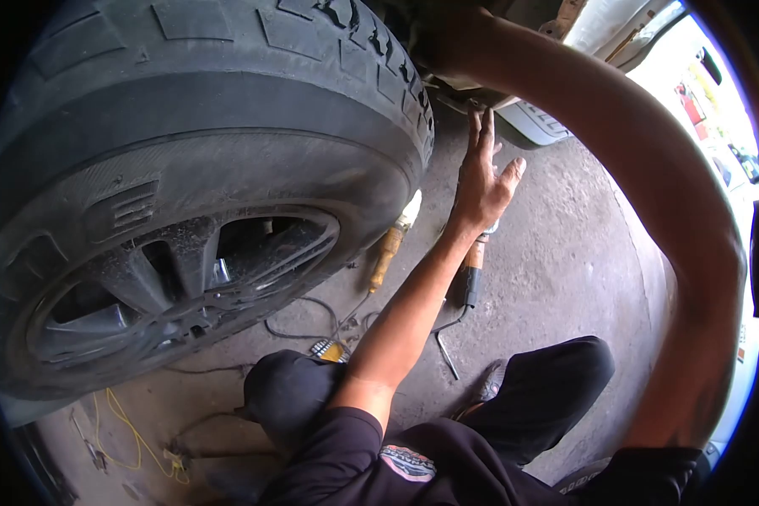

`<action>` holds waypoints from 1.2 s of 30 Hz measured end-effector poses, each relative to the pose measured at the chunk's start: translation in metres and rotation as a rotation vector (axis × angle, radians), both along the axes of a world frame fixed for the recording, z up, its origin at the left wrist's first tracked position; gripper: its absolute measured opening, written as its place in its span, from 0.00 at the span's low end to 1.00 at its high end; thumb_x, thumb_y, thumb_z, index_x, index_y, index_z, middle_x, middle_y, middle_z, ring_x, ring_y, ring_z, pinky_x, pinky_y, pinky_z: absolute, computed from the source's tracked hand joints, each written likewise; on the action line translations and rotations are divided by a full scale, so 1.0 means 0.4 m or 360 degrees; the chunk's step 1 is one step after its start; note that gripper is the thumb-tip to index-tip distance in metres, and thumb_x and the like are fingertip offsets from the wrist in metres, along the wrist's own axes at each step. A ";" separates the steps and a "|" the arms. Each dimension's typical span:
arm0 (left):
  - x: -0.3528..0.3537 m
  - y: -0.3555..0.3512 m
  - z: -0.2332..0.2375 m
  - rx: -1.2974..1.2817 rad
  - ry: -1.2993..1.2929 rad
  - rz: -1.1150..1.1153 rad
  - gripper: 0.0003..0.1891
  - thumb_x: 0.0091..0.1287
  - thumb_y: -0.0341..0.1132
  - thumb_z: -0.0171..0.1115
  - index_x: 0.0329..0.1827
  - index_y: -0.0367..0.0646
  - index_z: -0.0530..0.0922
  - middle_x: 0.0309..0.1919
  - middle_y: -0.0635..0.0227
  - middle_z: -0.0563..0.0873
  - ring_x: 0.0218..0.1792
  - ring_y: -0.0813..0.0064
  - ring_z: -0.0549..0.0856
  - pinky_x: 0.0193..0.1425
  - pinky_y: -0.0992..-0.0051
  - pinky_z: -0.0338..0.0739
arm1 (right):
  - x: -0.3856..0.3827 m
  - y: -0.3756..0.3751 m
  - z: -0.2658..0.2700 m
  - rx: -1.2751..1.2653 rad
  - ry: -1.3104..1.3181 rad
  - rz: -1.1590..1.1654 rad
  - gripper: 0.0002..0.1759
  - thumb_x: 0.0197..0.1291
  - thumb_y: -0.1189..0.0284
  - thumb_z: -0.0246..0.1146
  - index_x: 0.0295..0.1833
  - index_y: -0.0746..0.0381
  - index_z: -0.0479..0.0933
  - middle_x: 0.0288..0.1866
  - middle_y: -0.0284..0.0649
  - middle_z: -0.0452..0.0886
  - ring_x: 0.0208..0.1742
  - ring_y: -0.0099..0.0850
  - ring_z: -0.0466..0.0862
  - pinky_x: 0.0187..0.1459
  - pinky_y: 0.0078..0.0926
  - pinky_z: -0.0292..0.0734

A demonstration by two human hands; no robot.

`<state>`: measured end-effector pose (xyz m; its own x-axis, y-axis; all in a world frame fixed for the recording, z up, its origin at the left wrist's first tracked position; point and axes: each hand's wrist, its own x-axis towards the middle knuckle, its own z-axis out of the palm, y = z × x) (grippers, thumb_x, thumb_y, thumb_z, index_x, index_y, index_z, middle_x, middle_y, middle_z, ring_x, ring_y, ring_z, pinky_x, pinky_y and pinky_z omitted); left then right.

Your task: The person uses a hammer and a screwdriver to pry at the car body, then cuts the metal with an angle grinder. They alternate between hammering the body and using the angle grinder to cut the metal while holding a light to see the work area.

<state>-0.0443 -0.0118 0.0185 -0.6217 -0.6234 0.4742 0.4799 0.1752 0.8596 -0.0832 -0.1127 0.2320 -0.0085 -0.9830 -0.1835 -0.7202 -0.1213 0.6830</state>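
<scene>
Concrete floor bears a car tyre on its dark alloy wheel, filling the left of the view. The left hand hovers open, fingers spread, just right of the tread and apart from it. The right hand is hidden past the tyre's top, so its grip cannot be told. Below the left hand lie a wooden-handled tool and a bent metal rod

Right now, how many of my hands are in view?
1: the left hand, open, beside the tyre above the floor. The right arm reaches up under the car; its hand is hidden.
</scene>
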 end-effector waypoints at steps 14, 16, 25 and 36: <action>0.011 -0.001 0.017 -0.0067 0.0115 0.0011 0.46 0.75 0.29 0.65 0.90 0.42 0.46 0.87 0.37 0.41 0.83 0.45 0.64 0.71 0.57 0.82 | 0.044 -0.048 -0.002 0.0063 -0.0034 0.0008 0.20 0.55 0.60 0.77 0.52 0.54 0.91 0.53 0.43 0.92 0.56 0.39 0.90 0.60 0.38 0.84; 0.008 0.007 0.015 -0.0044 0.0119 0.0007 0.46 0.75 0.29 0.66 0.90 0.41 0.46 0.87 0.37 0.42 0.83 0.46 0.65 0.71 0.58 0.83 | 0.040 -0.046 -0.002 0.0062 -0.0035 -0.0008 0.20 0.55 0.60 0.77 0.52 0.54 0.91 0.53 0.42 0.92 0.56 0.39 0.90 0.60 0.38 0.84; 0.012 0.010 0.016 0.0017 0.0134 -0.0024 0.46 0.74 0.28 0.66 0.89 0.39 0.47 0.87 0.36 0.42 0.80 0.46 0.71 0.64 0.64 0.87 | 0.002 0.010 0.024 0.0076 0.0021 -0.0065 0.19 0.57 0.60 0.76 0.53 0.54 0.90 0.53 0.41 0.91 0.57 0.39 0.90 0.60 0.38 0.85; 0.010 0.008 0.016 0.0016 0.0127 -0.0002 0.45 0.74 0.29 0.66 0.89 0.38 0.48 0.87 0.36 0.43 0.76 0.49 0.76 0.61 0.67 0.89 | 0.021 -0.009 0.023 0.0073 0.0032 -0.0041 0.18 0.58 0.61 0.75 0.53 0.53 0.90 0.54 0.40 0.91 0.57 0.38 0.90 0.59 0.37 0.85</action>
